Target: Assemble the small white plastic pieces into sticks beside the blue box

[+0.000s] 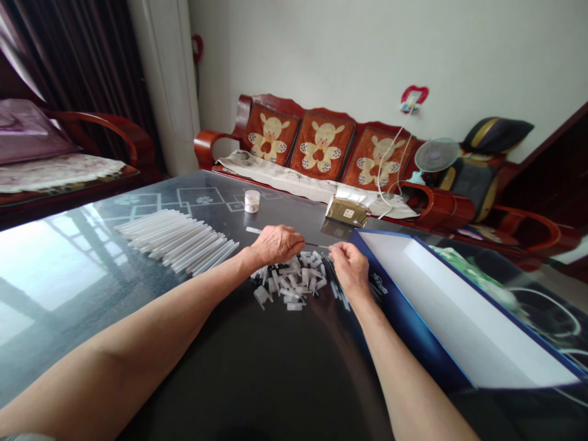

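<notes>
My left hand (pixel 278 244) is closed around a slim stick, whose whitish end (pixel 252 230) pokes out to its left. A thin dark length (pixel 316 245) of what looks like the same stick runs between my hands. My right hand (pixel 350 264) is closed in a pinch at its right end, on a small pale piece too small to make out. Below and between the hands lies a heap of short translucent plastic caps (pixel 294 278). Several thin black sticks (pixel 337 285) lie beside the right hand. Left of my left hand, white tapered tubes (pixel 179 240) are lined up in a row.
An open blue box (pixel 413 324) with a white inside stands on the right of the dark glossy table (pixel 257 367). A small white jar (pixel 252 201) and a tissue pack (pixel 348 211) stand farther back. Beyond are a wooden sofa (pixel 215 147) and a small fan (pixel 436 154).
</notes>
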{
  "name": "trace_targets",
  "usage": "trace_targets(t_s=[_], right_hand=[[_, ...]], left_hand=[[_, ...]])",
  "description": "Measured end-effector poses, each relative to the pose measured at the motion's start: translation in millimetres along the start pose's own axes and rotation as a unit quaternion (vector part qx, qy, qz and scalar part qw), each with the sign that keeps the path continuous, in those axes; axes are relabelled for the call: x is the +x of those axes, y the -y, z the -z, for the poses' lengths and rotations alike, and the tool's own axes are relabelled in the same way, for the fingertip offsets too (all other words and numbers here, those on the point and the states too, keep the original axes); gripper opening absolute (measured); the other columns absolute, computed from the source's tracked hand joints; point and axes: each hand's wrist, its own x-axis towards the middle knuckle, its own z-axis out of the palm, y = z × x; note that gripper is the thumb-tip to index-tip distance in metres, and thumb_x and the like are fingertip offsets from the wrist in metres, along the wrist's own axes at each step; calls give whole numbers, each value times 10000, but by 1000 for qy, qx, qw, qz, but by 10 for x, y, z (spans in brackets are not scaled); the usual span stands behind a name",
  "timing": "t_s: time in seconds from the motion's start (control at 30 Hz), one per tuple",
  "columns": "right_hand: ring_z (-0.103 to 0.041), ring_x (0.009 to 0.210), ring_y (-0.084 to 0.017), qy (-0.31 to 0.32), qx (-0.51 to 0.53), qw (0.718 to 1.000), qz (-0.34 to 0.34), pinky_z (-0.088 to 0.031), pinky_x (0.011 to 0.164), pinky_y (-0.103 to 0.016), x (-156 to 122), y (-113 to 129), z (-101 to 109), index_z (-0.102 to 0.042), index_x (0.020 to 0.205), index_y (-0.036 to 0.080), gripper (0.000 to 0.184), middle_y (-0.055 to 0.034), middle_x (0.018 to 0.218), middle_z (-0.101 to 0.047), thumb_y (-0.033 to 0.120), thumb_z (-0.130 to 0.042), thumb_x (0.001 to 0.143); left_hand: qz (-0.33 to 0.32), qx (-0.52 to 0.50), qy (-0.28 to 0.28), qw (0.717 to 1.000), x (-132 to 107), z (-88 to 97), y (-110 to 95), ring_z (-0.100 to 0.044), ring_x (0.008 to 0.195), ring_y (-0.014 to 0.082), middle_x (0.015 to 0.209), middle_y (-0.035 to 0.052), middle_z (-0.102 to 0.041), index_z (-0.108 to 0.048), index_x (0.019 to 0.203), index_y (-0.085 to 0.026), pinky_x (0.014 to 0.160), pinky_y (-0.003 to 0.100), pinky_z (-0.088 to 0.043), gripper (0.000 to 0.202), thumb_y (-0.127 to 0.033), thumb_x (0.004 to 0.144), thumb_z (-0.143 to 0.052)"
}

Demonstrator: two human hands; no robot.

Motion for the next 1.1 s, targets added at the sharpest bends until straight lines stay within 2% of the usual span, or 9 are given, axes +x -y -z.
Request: trace_targets(t_s=[0.13, 0.23, 0.4, 0.5, 0.67, 0.8, 0.9, 0.97, 1.1], right_hand=[[-597, 985, -224, 9, -142, 966, 214, -418, 904, -325, -104, 125, -58, -615, 1054, 145, 294, -112, 1042, -665, 240, -522, 792], [-607, 920, -205, 67, -205, 939, 268, -413, 871, -298, -195, 216, -124, -613, 1078, 162, 266, -94, 984, -672, 239, -462, 873], [-602, 810, -171, 101, -263, 928, 243, -411, 741, -244, -196, 237, -88, -647, 977, 203, 248, -66, 887, -663, 218, -409, 910], [-595, 801, -182, 79, -313, 925, 201, -412, 701, -253, -122, 208, 20, -655, 933, 189, 213, -85, 897, -636, 201, -453, 870], [-608, 743, -208, 67, -416, 903, 88, -425, 653, -289, -1, 136, 214, -693, 858, 161, 215, -129, 851, -623, 174, -483, 814], [-633, 737, -227, 75, -455, 887, 31, -445, 655, -315, 35, 98, 274, -712, 823, 164, 210, -148, 819, -652, 172, -508, 771], [-647, 755, -248, 83, -462, 883, 4, -456, 660, -334, 31, 98, 270, -714, 801, 153, 209, -172, 829, -668, 175, -513, 749], [-650, 767, -270, 93, -461, 883, -14, -459, 659, -350, 23, 106, 265, -711, 793, 139, 207, -187, 831, -670, 181, -516, 736], [-643, 800, -289, 54, -421, 905, 21, -459, 688, -368, 9, 132, 238, -692, 841, 119, 237, -202, 870, -661, 257, -515, 764]], left_hand=[[-6, 6, -3, 1000, 7, -31, -29, -568, 672, 158, 725, 41, -595, -678, 856, -212, 515, 219, -332, 364, -409, 911, -377], [-34, 5, -7, 999, 2, -36, -42, -555, 674, 155, 739, 44, -584, -674, 875, -206, 527, 226, -348, 368, -410, 915, -371], [-82, 24, 1, 996, -8, -4, 3, -534, 741, 169, 782, 58, -560, -664, 971, -203, 617, 255, -410, 320, -337, 918, -378], [-60, 32, -7, 998, 4, -3, 85, -526, 796, 183, 837, 78, -556, -653, 1042, -194, 665, 272, -432, 313, -248, 910, -374], [-6, -57, -90, 994, 62, 29, 228, -529, 858, 170, 940, 79, -555, -628, 1150, -228, 744, 273, -452, 331, -257, 908, -403], [58, -144, -165, 974, 121, 131, 202, -544, 807, 140, 865, 37, -571, -640, 1114, -217, 775, 265, -455, 306, -284, 862, -481], [122, -235, -221, 939, 164, 197, 151, -571, 723, 117, 816, 14, -577, -648, 1051, -190, 724, 239, -458, 281, -293, 819, -529], [166, -327, -254, 895, 197, 218, 137, -593, 636, 101, 791, -1, -575, -636, 1025, -175, 639, 217, -453, 281, -313, 792, -559], [261, -536, -274, 755, 267, 234, 136, -627, 564, 116, 672, -40, -564, -590, 953, -164, 532, 198, -427, 318, -347, 699, -648]])
